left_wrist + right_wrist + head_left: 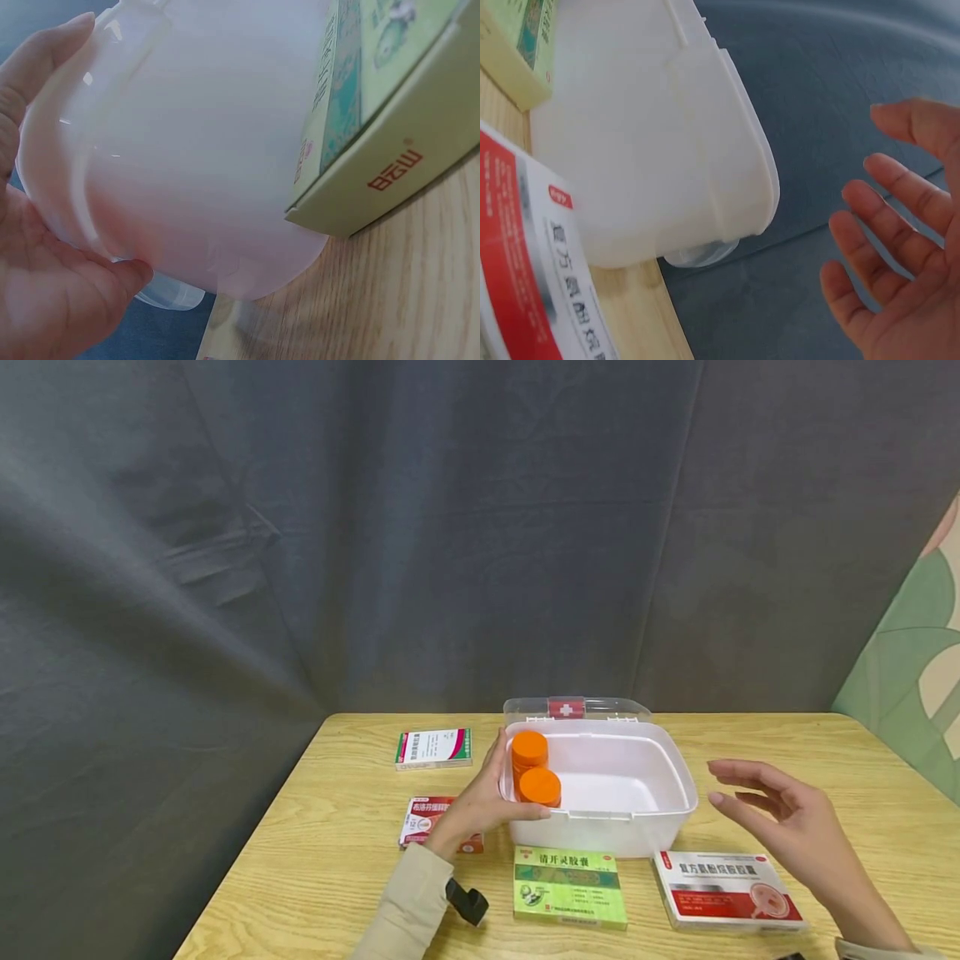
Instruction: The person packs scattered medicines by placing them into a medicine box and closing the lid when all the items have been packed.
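A white plastic medicine box (607, 833) stands at the middle of the table, its clear lid (606, 706) with a red cross tipped back behind it. At its left end my left hand (480, 797) grips the rim, thumb along the front edge and fingers round the side. Inside, against the left wall, are two orange-capped bottles, a rear bottle (530, 750) and a front bottle (540, 787). Off the box's right end, my right hand (787, 817) hovers with spread, slightly bent fingers; the right wrist view shows nothing in that hand (911, 262).
Before the box lie a green medicine carton (568, 893) and a red-and-white carton (727, 893). To the left are a red carton (420, 818), partly behind my left hand, and a white-and-green carton (435, 749). A dark curtain (480, 535) hangs behind the wooden table (300, 860).
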`<action>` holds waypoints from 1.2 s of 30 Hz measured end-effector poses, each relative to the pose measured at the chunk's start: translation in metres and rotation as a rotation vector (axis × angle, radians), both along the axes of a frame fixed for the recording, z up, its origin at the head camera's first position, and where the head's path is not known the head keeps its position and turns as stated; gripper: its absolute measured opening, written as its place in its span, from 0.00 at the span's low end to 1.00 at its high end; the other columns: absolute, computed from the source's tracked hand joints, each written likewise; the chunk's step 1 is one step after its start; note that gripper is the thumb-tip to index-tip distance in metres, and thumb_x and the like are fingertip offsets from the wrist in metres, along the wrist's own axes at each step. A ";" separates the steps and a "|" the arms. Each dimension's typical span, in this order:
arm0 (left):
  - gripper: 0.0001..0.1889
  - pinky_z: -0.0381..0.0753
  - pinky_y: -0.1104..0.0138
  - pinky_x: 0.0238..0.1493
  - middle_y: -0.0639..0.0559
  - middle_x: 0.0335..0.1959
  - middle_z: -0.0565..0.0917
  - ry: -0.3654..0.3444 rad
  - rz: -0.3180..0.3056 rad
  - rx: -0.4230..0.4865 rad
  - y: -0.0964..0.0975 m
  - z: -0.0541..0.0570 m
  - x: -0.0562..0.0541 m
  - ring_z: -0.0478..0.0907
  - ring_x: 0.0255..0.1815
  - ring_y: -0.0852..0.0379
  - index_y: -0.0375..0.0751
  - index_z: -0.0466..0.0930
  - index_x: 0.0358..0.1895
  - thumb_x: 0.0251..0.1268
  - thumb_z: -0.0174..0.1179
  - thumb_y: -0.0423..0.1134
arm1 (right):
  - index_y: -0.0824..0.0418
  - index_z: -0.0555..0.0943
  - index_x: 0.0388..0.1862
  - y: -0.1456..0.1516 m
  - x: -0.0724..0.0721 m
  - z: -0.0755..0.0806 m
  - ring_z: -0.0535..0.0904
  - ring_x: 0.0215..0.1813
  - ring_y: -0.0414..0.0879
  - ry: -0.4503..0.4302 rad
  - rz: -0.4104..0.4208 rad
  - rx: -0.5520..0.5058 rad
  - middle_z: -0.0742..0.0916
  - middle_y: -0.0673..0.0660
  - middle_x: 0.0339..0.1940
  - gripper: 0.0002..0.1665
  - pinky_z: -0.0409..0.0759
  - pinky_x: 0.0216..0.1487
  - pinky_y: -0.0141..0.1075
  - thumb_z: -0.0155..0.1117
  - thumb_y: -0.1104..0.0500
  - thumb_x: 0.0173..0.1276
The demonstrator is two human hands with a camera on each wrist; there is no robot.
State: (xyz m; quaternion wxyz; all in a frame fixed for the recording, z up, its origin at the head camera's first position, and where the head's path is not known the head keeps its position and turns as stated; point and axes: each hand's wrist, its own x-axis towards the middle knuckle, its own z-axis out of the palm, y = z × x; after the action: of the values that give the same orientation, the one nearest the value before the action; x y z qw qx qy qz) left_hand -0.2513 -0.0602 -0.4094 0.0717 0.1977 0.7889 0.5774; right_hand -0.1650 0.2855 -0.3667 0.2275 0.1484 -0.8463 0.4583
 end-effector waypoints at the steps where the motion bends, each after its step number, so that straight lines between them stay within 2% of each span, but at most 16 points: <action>1: 0.65 0.44 0.43 0.71 0.57 0.79 0.37 -0.001 0.000 0.000 0.000 0.000 0.000 0.41 0.77 0.52 0.64 0.32 0.78 0.46 0.77 0.49 | 0.67 0.79 0.55 0.001 0.000 -0.001 0.77 0.49 0.32 0.004 0.009 0.001 0.85 0.42 0.49 0.21 0.74 0.47 0.19 0.68 0.68 0.63; 9: 0.64 0.44 0.44 0.71 0.57 0.79 0.38 0.006 0.001 -0.006 0.000 0.000 0.000 0.41 0.77 0.52 0.62 0.32 0.78 0.46 0.77 0.49 | 0.68 0.78 0.56 0.011 0.004 -0.005 0.79 0.51 0.34 0.046 0.068 -0.017 0.85 0.46 0.50 0.25 0.74 0.49 0.20 0.68 0.76 0.58; 19: 0.65 0.45 0.43 0.71 0.57 0.79 0.38 -0.006 0.001 -0.010 0.000 0.001 -0.001 0.41 0.77 0.51 0.63 0.32 0.78 0.46 0.77 0.50 | 0.67 0.78 0.56 0.026 0.010 -0.013 0.76 0.52 0.30 0.023 0.033 0.039 0.84 0.43 0.51 0.24 0.72 0.48 0.18 0.68 0.74 0.59; 26: 0.64 0.46 0.42 0.70 0.57 0.79 0.38 -0.010 0.000 -0.004 0.000 0.000 -0.001 0.42 0.77 0.50 0.65 0.32 0.78 0.46 0.77 0.50 | 0.67 0.79 0.54 0.039 0.014 -0.020 0.76 0.54 0.31 0.047 0.043 0.069 0.84 0.47 0.51 0.25 0.70 0.50 0.17 0.69 0.76 0.56; 31: 0.64 0.45 0.42 0.71 0.58 0.79 0.38 -0.008 -0.001 -0.004 0.000 0.000 -0.001 0.42 0.77 0.51 0.64 0.33 0.78 0.45 0.77 0.50 | 0.66 0.79 0.55 0.046 0.016 -0.027 0.74 0.54 0.30 0.003 0.049 0.088 0.84 0.46 0.52 0.25 0.69 0.50 0.16 0.69 0.74 0.58; 36: 0.64 0.44 0.43 0.71 0.58 0.79 0.39 -0.007 0.000 -0.002 0.000 0.000 -0.001 0.42 0.77 0.52 0.65 0.33 0.78 0.46 0.77 0.50 | 0.64 0.79 0.56 0.052 0.015 -0.035 0.72 0.54 0.27 -0.049 0.050 0.138 0.83 0.41 0.52 0.25 0.68 0.48 0.16 0.71 0.70 0.58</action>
State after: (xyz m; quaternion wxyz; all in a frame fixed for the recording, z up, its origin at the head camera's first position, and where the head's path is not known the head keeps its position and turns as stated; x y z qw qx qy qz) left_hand -0.2520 -0.0604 -0.4097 0.0747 0.1958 0.7892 0.5772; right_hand -0.1501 0.3377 -0.4014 0.1841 0.1736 -0.8773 0.4078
